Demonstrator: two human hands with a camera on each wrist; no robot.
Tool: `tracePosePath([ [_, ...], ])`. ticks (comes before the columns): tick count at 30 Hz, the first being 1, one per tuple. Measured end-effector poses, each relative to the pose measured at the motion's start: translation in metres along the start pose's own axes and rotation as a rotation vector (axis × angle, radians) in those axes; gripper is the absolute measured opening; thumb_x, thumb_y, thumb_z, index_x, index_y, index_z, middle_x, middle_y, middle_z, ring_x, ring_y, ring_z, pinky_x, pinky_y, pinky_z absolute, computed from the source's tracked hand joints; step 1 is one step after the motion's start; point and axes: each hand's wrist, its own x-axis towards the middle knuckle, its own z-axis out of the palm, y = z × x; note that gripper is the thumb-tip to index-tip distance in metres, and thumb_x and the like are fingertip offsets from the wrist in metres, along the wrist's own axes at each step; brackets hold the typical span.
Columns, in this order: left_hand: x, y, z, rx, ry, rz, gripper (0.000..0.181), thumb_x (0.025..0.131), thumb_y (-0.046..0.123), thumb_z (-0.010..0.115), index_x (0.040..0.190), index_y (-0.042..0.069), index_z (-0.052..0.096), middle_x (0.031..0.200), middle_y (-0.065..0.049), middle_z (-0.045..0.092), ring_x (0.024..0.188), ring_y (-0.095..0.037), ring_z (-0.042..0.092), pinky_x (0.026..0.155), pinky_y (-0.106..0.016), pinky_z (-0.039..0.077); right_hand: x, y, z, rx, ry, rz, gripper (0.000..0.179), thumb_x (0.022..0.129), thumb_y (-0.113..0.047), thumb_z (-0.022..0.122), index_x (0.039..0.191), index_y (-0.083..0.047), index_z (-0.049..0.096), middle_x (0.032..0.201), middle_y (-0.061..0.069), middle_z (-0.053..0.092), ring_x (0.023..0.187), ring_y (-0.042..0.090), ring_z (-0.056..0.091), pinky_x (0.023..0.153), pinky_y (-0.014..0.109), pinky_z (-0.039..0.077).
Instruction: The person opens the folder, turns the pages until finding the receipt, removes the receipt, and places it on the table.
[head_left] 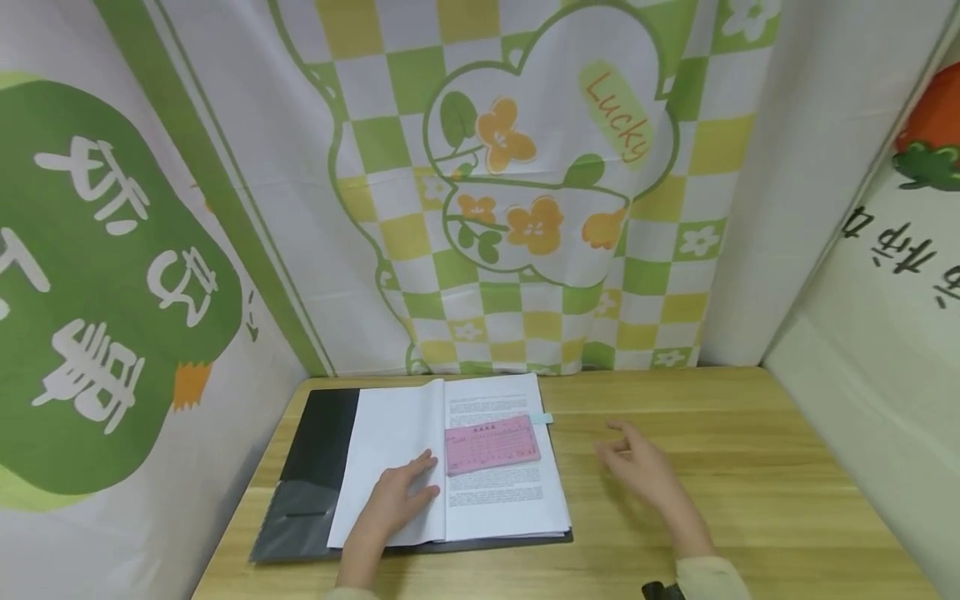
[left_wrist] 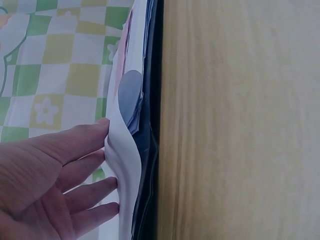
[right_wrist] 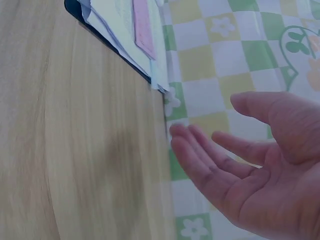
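Observation:
A black folder (head_left: 300,492) lies spread on the table, with white printed sheets (head_left: 495,517) on its right side and a blank turned page (head_left: 390,433) on its left. On the printed sheets rests a pink form pad (head_left: 492,445). A pale blue tab (head_left: 542,418) sticks out at the right edge of the sheets. My left hand (head_left: 393,500) rests on the blank page near the fold, its fingertips touching the paper; the left wrist view shows that page (left_wrist: 125,165) bulging up. My right hand (head_left: 645,471) hovers over the table right of the folder, fingers loosely bent, holding nothing.
The wooden table (head_left: 750,467) runs on to the right of the folder. A checkered cloth (head_left: 525,325) hangs behind its back edge, and printed cloths stand at the left (head_left: 150,275) and right (head_left: 885,358).

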Motion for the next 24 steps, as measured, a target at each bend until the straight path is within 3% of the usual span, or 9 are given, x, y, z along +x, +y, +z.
tracePosePath([
  [5, 0.003, 0.002, -0.002, 0.005, -0.017, -0.049, 0.049, 0.096, 0.016, 0.078, 0.142, 0.004, 0.066, 0.154, -0.012, 0.058, 0.142, -0.042, 0.052, 0.117, -0.060, 0.042, 0.018, 0.001, 0.014, 0.050, -0.042, 0.069, 0.049, 0.108, -0.028, 0.063, 0.141, 0.007, 0.056, 0.101, 0.014, 0.075, 0.085, 0.026, 0.074, 0.074, 0.038, 0.061],
  [11, 0.003, 0.003, -0.002, 0.006, -0.044, -0.128, 0.050, 0.097, 0.019, 0.077, 0.144, 0.007, 0.065, 0.157, -0.008, 0.055, 0.146, -0.040, 0.048, 0.120, -0.059, 0.039, 0.037, -0.002, 0.038, 0.248, -0.122, 0.135, 0.043, 0.109, -0.017, 0.058, 0.136, 0.016, 0.052, 0.093, 0.021, 0.073, 0.079, 0.029, 0.074, 0.073, 0.043, 0.066],
  [18, 0.002, 0.002, -0.002, -0.008, -0.040, -0.105, 0.049, 0.096, 0.017, 0.078, 0.143, 0.006, 0.066, 0.156, -0.010, 0.056, 0.145, -0.042, 0.049, 0.119, -0.060, 0.040, 0.056, -0.010, 0.050, 0.342, -0.142, 0.197, 0.042, 0.109, -0.016, 0.057, 0.131, 0.019, 0.054, 0.098, 0.028, 0.071, 0.078, 0.029, 0.074, 0.075, 0.042, 0.066],
  [24, 0.004, 0.005, -0.004, 0.002, -0.020, -0.063, 0.048, 0.095, 0.014, 0.078, 0.140, 0.002, 0.066, 0.153, -0.013, 0.057, 0.141, -0.046, 0.052, 0.117, -0.061, 0.042, 0.071, -0.003, 0.053, 0.435, -0.195, 0.256, 0.042, 0.110, -0.016, 0.053, 0.130, 0.021, 0.055, 0.105, 0.031, 0.071, 0.083, 0.028, 0.075, 0.079, 0.040, 0.066],
])
